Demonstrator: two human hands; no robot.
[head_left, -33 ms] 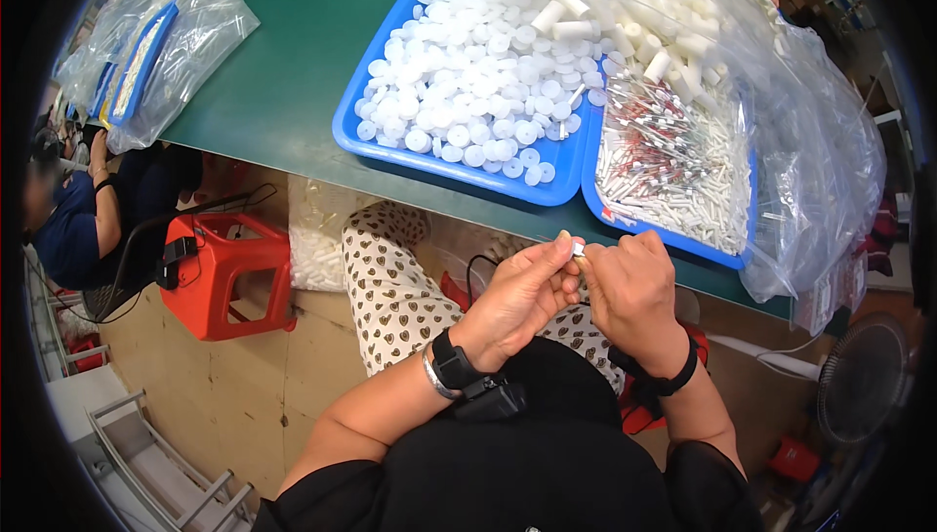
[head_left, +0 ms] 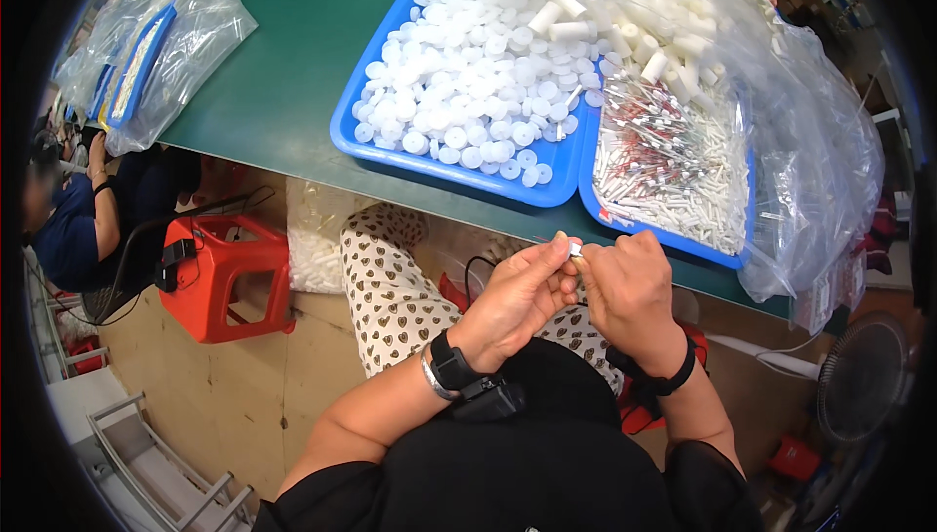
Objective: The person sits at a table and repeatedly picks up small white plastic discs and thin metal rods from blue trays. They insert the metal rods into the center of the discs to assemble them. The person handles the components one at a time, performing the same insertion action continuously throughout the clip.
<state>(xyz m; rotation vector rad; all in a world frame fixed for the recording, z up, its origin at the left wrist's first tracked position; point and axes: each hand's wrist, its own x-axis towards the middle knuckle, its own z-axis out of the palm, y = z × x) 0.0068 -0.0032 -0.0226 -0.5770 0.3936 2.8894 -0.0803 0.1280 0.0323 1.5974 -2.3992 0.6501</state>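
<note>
Just off the table's front edge, my left hand (head_left: 522, 293) pinches a small white piece (head_left: 576, 250) between thumb and fingertips. My right hand (head_left: 628, 288) grips the same piece from the other side, its fingers curled in. Most of the piece is covered by fingertips, so its exact kind is unclear. Closest to both hands is a blue tray (head_left: 673, 245) of thin white tubes (head_left: 634, 181) and red-and-silver pin-like parts (head_left: 649, 122). To its left, another blue tray (head_left: 488, 188) holds many translucent white discs (head_left: 459, 73).
Clear plastic bags (head_left: 815, 142) and thick cream-coloured cylinders (head_left: 561, 20) lie at the right and back of the green table (head_left: 264, 73). A red stool (head_left: 229, 278) stands at left, near a seated person (head_left: 78, 220). A fan (head_left: 859, 376) is at far right.
</note>
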